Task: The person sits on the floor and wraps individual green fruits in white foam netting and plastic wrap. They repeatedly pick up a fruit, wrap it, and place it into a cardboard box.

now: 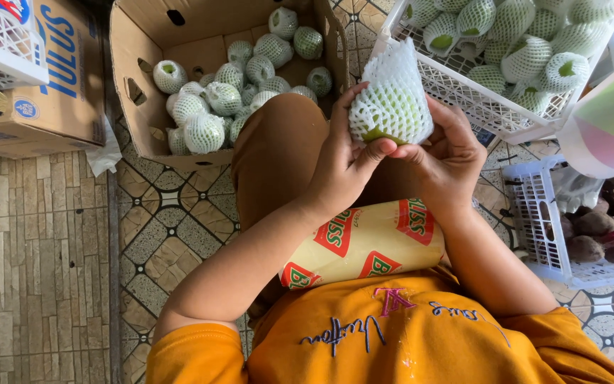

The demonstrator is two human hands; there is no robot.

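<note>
Two hands hold one green round fruit in a white foam net sleeve (392,103) over the lap. Left hand (342,167) cups its left side, thumb under. Right hand (449,153) pinches the net's right edge w/ fingers. Fruit's long way points up, toward the brown cardboard box (143,43) & white plastic basket (463,107).

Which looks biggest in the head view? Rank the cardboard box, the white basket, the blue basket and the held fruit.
1. Cardboard box, largest.
2. White basket, cut off by the frame, so unsure.
3. Blue basket, also cut off.
4. Held fruit, smallest, though nearness to the camera enlarges it.
</note>
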